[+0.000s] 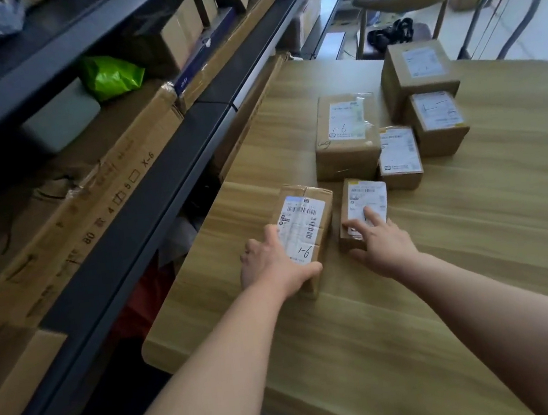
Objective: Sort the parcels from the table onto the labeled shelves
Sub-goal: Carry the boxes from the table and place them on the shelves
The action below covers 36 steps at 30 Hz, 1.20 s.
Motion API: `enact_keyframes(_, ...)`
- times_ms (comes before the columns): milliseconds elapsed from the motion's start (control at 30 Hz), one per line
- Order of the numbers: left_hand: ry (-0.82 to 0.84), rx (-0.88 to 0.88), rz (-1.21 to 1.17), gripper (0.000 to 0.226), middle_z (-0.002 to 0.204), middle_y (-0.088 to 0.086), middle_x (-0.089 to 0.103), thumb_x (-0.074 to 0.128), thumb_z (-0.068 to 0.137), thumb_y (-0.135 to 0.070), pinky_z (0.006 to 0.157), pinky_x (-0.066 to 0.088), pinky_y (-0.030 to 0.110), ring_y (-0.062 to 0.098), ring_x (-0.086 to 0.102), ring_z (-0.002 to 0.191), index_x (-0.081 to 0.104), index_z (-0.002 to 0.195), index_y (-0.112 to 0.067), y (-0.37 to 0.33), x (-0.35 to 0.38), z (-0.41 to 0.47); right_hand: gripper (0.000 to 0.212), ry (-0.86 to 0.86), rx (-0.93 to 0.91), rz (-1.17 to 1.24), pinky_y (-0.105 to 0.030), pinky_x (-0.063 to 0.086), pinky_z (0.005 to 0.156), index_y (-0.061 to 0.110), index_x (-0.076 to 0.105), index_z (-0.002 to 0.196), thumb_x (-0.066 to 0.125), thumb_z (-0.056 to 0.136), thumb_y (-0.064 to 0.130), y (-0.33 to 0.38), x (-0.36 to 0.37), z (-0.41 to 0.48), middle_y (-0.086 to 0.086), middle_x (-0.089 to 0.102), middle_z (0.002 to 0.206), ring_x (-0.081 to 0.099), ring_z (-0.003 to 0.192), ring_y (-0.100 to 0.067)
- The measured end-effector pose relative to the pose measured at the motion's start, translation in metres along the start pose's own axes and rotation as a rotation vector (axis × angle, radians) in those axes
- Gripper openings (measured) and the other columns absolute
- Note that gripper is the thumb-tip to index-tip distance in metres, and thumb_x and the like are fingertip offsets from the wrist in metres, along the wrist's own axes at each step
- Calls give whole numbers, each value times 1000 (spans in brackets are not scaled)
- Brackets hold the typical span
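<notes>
Left hand (272,262): is clamping the near end of the marked box (305,217), thumb curling round its near corner, fingers going down its left side.
Right hand (386,245): is laying straight fingers (373,214) flat on the label of the small box (364,196), thumb sitting against the near end; not closing round it.
Position of boxes: both are sitting on the table (352,353), just beside each other, near its left edge next to the shelves (158,173).
Step in hand: judging by the grip, the marked box is being picked up; its label is showing a handwritten "1-6".
Next move: is calling for a lift clear of the table and a match of "1-6" to a shelf label; no such label is readable here.
Materials: both boxes are brown cardboard, rectangular, taped, carrying white printed labels with barcodes; likely rigid and easy to grip one-handed.
Table: is showing a smooth pale wood grain with rounded corners.
Further out: four more boxes (345,150) are waiting farther back on the table, one also marked "1-6".
</notes>
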<state>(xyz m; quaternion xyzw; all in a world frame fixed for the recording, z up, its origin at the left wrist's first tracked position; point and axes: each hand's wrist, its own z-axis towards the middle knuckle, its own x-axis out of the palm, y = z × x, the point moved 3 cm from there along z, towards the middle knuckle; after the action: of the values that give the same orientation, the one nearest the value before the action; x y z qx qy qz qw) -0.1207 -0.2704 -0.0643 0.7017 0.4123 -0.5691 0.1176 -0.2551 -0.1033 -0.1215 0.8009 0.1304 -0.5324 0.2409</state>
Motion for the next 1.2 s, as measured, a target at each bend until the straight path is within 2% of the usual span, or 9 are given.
enact_keyframes(267, 12, -21, 45, 101, 127, 14, 43, 76, 56, -63, 93, 41, 37, 32, 47, 114, 25, 136, -29, -8, -3, -8, 41, -29, -10, 23, -46, 31, 103, 43, 45, 122, 58, 84, 54, -16, 16, -69, 2, 22, 154, 31, 130, -29)
enact_keyframes(400, 22, -41, 73, 100, 127, 13, 43, 77, 55, -60, 91, 42, 37, 33, 47, 115, 26, 134, -27, -17, 3, -24, 33, -27, -15, 67, -49, 26, 106, 42, 50, 114, 57, 84, 54, -38, 21, -96, 5, 24, 151, 26, 134, -30)
enact_keyframes(567, 21, -52, 79, 95, 122, 11, 44, 75, 53, -60, 86, 41, 35, 32, 49, 110, 28, 130, -28, -26, 20, -61, 26, -42, -50, 85, -46, 30, 104, 40, 54, 105, 57, 83, 55, -65, 18, -121, 9, 33, 145, 33, 130, -24)
enact_keyframes(800, 25, -50, 72, 96, 124, 11, 43, 71, 53, -62, 88, 40, 34, 30, 46, 113, 25, 131, -31, -39, 51, -122, 26, -41, -113, 76, -48, 29, 105, 37, 56, 103, 55, 83, 53, -85, 22, -155, 8, 37, 141, 30, 132, -20)
enact_keyframes(900, 13, -102, 73, 97, 124, 11, 42, 71, 53, -64, 87, 41, 35, 31, 47, 112, 25, 131, -30, -45, 62, -146, 34, -29, -110, 78, -53, 28, 105, 36, 53, 103, 60, 77, 58, -88, 25, -163, 8, 37, 139, 30, 132, -21)
enact_keyframes(1000, -26, -133, 44, 99, 126, 11, 39, 71, 55, -62, 90, 41, 36, 32, 44, 115, 22, 135, -30, -52, 71, -162, 57, -68, -65, 120, -52, 31, 104, 36, 46, 116, 68, 69, 62, -89, 28, -165, 8, 33, 136, 28, 131, -18)
enact_keyframes(1100, -55, -158, 11, 102, 129, 11, 38, 72, 57, -59, 94, 40, 36, 32, 42, 117, 18, 139, -31, -56, 75, -169, 70, -50, 16, 283, -44, 34, 104, 38, 40, 129, 74, 68, 48, -85, 34, -164, 1, 15, 150, 22, 137, -23)
enact_keyframes(1200, -56, -185, 1, 106, 132, 13, 39, 75, 58, -58, 98, 39, 36, 32, 42, 120, 17, 143, -31, -55, 74, -167, 73, 5, 56, 299, -43, 34, 104, 43, 39, 132, 75, 68, 40, -89, 36, -168, -6, 1, 154, 29, 133, -32)
